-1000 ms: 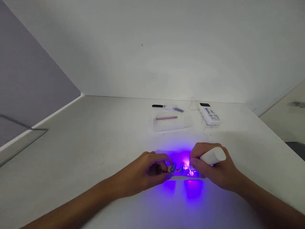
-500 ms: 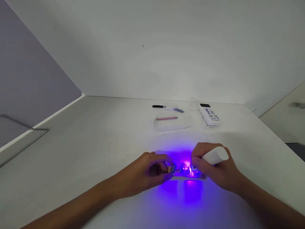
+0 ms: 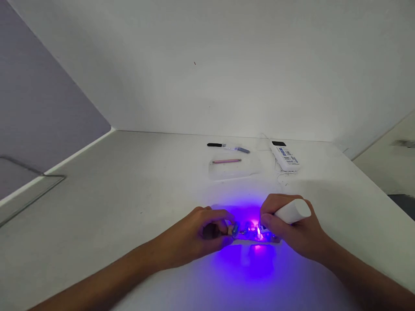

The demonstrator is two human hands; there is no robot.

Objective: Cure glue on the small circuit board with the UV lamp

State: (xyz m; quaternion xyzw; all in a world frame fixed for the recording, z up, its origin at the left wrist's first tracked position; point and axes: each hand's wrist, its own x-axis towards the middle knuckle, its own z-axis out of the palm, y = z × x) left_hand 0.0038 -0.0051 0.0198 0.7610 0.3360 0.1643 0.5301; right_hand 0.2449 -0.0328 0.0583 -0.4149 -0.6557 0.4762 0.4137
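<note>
White cylindrical lamp [image 3: 292, 211], lit purple, gripped in my right hand [image 3: 298, 237], aimed at the thin strip of small shiny pieces [image 3: 250, 236] on or just over the white tabletop [image 3: 129, 172], left end pinched in my left hand [image 3: 193, 235]; I'd keep both steady so light lands evenly

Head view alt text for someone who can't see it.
Right hand holds a white lamp shining violet over small items on a white table; left hand at their left end. Behind lie a pink stick and a white device.
</note>
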